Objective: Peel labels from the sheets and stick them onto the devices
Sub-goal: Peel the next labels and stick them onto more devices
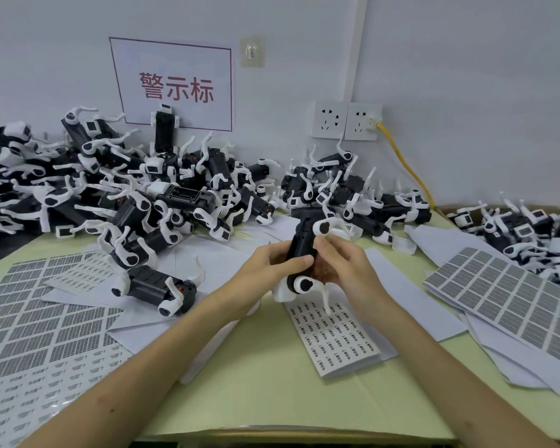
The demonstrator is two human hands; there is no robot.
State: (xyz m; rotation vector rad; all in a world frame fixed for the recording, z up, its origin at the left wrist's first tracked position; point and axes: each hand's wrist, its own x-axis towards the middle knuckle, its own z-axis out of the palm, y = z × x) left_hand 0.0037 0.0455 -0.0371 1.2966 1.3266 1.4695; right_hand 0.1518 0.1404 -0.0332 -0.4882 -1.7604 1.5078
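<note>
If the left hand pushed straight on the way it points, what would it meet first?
The device that the left hand grips; just behind it, probably, the right hand.

Device [299,250]: black-white plastic, semi-glossy. Label sheets [333,337]: paper. Table [272,383]: matt.

Pale green table [272,392] bears heaped black-and-white devices [149,195], scattered label sheets [333,337], and white backing papers [411,305].

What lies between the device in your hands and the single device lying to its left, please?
In the head view, blank white paper lies between the held device and the single device, with the left hand gripping the held one.
</note>
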